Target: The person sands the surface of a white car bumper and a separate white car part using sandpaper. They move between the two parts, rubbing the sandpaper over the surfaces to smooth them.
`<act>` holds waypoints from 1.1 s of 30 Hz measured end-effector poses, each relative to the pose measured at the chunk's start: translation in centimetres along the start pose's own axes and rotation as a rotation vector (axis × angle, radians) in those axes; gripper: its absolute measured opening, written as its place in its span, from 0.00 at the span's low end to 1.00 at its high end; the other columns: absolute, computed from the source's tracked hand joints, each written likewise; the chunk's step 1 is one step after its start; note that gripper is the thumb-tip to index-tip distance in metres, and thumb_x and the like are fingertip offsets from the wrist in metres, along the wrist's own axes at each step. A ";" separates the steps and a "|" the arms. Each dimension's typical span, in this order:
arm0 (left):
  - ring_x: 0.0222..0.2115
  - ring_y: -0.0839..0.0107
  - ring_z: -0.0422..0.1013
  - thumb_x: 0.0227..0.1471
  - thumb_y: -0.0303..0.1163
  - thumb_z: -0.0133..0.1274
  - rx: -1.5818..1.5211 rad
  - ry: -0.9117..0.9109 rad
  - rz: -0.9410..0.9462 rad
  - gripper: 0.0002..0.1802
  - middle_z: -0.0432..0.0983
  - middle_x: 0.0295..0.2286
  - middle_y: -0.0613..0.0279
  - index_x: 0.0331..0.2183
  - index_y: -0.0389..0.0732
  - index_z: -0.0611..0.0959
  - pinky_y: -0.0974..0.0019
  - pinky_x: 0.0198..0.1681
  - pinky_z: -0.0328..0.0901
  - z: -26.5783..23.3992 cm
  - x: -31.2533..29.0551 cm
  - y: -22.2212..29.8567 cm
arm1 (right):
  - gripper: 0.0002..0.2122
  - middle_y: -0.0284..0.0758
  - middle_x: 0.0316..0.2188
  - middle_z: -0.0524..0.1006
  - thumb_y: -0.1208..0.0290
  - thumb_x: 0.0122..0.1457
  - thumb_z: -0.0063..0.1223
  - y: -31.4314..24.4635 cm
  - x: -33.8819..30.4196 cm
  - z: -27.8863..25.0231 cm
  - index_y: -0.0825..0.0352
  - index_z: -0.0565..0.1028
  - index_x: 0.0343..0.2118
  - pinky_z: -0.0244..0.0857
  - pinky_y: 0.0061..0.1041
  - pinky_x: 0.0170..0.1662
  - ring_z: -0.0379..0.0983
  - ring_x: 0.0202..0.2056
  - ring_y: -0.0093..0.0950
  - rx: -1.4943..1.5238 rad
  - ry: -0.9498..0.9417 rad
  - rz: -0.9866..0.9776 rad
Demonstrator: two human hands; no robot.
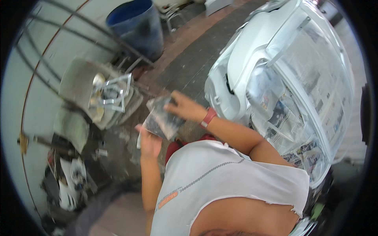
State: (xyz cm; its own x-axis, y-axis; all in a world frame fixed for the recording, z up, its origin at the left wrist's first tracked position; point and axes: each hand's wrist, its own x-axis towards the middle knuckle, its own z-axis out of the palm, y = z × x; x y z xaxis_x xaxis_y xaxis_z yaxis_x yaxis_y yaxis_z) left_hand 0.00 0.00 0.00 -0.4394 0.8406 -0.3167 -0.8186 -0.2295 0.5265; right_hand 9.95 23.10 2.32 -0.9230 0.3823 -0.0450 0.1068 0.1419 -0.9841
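Note:
Between my two hands, in front of my waist, is a dark grey sheet-like piece (159, 118) with a paler pinkish patch; blur hides exactly what it is. My left hand (150, 142) grips its lower left edge, thumb up and fingers partly behind it. From the right, my right hand (184, 107) closes on its upper right side, fingers bent over the surface. A red band (208, 117) circles my right wrist.
At my right stands a white car body (252, 43), its windows masked with newspaper (319, 78). To the left, a worn chair (73, 82) bears a silvery frame (126, 92). Farther off is a blue barrel (145, 35). Scraps and white parts (71, 181) lie lower left.

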 end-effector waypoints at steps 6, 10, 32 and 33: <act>0.64 0.57 0.67 0.61 0.24 0.64 0.435 -0.028 0.071 0.40 0.68 0.64 0.52 0.69 0.35 0.64 0.52 0.71 0.60 0.7 10.5 10.2 | 0.27 0.42 0.50 0.78 0.50 0.73 0.56 -3.9 6.2 1.6 0.73 0.70 0.57 0.72 0.29 0.54 0.74 0.52 0.25 0.520 -0.128 0.142; 0.63 0.59 0.68 0.64 0.24 0.59 0.441 -0.026 0.213 0.32 0.70 0.63 0.52 0.66 0.33 0.69 0.55 0.70 0.60 0.9 16.0 14.1 | 0.23 0.36 0.54 0.78 0.56 0.75 0.52 -2.6 12.3 -0.3 0.68 0.68 0.63 0.75 0.31 0.55 0.77 0.53 0.26 1.060 0.225 0.344; 0.66 0.61 0.64 0.71 0.33 0.51 1.138 -0.052 -0.129 0.29 0.69 0.65 0.49 0.66 0.28 0.70 0.59 0.70 0.55 20.7 62.8 15.2 | 0.20 0.44 0.46 0.80 0.63 0.65 0.64 5.8 45.0 -37.5 0.71 0.72 0.53 0.71 0.35 0.54 0.77 0.50 0.32 0.085 0.551 0.002; 0.66 0.61 0.65 0.71 0.33 0.51 1.149 -0.058 -0.172 0.28 0.70 0.65 0.48 0.66 0.28 0.71 0.59 0.69 0.56 21.5 64.5 15.0 | 0.20 0.45 0.46 0.79 0.63 0.65 0.64 5.7 45.7 -39.3 0.71 0.72 0.53 0.71 0.35 0.54 0.78 0.50 0.33 0.038 0.561 -0.043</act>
State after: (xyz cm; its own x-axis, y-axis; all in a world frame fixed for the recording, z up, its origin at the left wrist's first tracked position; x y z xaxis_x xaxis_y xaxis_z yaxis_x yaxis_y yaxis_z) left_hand -32.65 61.40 4.43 -0.3133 0.8453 -0.4328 -0.0352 0.4451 0.8948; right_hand -17.07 77.28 1.45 -0.5872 0.8051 0.0834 0.0503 0.1391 -0.9890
